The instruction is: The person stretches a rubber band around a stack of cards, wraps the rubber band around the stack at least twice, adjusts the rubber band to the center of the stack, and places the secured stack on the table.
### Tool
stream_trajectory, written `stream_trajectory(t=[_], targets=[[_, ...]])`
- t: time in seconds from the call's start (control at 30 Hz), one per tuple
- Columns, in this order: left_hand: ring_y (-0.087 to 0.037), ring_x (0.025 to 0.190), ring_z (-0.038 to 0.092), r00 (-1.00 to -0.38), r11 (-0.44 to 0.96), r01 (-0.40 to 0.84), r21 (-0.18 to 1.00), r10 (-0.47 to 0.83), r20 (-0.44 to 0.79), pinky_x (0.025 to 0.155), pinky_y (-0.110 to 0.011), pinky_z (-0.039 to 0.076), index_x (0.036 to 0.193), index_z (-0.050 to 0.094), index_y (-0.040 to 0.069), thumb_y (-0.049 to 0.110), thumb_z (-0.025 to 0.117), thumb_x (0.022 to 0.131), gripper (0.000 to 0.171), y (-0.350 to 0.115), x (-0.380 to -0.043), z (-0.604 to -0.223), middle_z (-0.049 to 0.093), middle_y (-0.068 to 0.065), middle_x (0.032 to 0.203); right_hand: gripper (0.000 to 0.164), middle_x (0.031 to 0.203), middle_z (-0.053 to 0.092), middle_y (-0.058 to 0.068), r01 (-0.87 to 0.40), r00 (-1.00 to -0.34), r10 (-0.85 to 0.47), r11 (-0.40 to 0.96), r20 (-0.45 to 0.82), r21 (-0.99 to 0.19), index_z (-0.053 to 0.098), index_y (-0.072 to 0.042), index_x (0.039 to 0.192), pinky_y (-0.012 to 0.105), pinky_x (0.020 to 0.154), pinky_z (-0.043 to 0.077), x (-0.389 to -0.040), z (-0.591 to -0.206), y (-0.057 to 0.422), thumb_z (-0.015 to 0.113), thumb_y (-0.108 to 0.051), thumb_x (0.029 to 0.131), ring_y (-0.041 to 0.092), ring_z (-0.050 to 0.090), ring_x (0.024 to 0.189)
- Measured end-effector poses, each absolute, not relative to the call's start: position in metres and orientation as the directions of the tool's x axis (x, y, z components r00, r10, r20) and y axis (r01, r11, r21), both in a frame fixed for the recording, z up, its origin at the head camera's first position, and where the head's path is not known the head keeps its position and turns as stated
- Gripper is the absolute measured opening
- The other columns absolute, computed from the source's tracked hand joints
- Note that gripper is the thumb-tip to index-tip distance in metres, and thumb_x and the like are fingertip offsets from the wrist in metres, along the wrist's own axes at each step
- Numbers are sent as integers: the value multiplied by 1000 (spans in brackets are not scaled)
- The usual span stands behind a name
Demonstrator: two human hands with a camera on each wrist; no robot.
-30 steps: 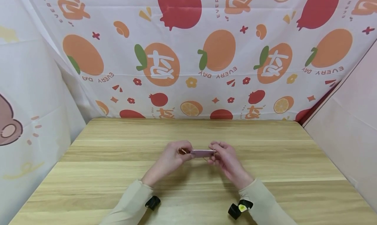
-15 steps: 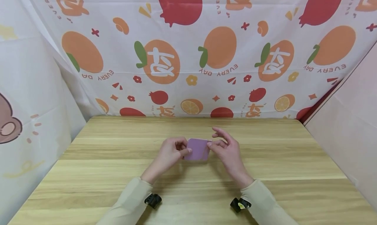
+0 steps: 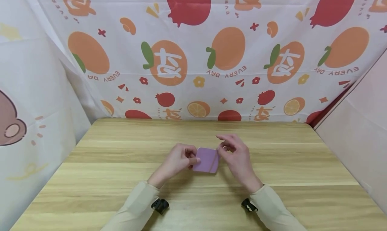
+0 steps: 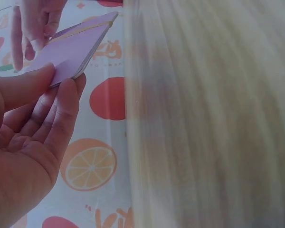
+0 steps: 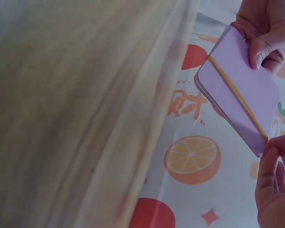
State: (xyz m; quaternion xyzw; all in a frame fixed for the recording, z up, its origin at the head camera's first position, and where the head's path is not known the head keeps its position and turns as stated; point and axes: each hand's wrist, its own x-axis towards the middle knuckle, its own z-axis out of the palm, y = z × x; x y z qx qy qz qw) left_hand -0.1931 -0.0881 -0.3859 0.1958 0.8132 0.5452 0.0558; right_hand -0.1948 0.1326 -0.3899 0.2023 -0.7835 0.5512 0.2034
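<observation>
My left hand (image 3: 177,159) holds a small stack of purple cards (image 3: 206,158) by its left side, thumb on the face and fingers behind. The stack has rounded corners and stands tilted above the table. A yellow rubber band (image 5: 237,97) runs slantwise across its face near the right end. My right hand (image 3: 239,160) is at the stack's right edge, where thumb and index finger pinch the band (image 5: 267,137) in the right wrist view. Layered edges of the stack (image 4: 92,52) show in the left wrist view.
The wooden table (image 3: 121,177) extends around both hands. Behind it hangs a white cloth (image 3: 193,93) with printed fruit. More cloth hangs at the left (image 3: 39,90) and right. Black wrist cameras sit on both sleeves (image 3: 133,200).
The stack has tipped from nearly edge-on to showing its purple face. The band now lies slantwise across that face near the right end. The right hand's upper fingers have lifted and spread.
</observation>
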Motion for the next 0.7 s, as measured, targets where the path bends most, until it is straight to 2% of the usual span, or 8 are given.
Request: stream_trajectory(t=[0.13,0.3,0.4,0.53,0.7], targets=[[-14,59,56,-915,306,247,919,386,117,56,-40,54,76,65,1,-4,71,84,11,-87,-194,-386,61,-5,65,39,108,62,-4,-523,-848,-79,290,524,-802,72,-17,115,26,74,53,-195,-386,134,71,6,84,16,64,88],[-15,62,57,-916,255,197,947,393,84,58,-35,54,83,70,-3,-2,70,85,2,-88,-195,-387,62,-7,68,34,113,61,-2,-466,-881,-54,277,470,-840,73,-18,112,24,76,52,-194,-383,134,73,3,85,16,63,91],[-15,63,58,-913,220,164,962,403,64,58,-32,53,88,72,-5,-2,70,84,5,-88,-195,-388,64,-8,70,31,115,61,2,-455,-886,-49,271,460,-848,73,-15,111,24,76,52,-196,-383,134,74,3,85,19,63,92],[-14,61,58,-914,201,150,968,402,58,58,-30,51,87,72,-5,-2,71,84,5,-88,-197,-389,64,-7,69,29,115,61,5,-466,-882,-48,238,469,-852,73,-10,108,24,76,53,-197,-380,134,73,6,84,22,64,92],[-14,60,58,-919,194,127,973,393,41,59,-32,52,84,70,-5,-1,71,84,4,-87,-198,-389,64,-6,68,28,114,60,1,-486,-872,-55,212,486,-848,73,-11,106,25,76,54,-197,-377,137,74,5,83,19,65,91]])
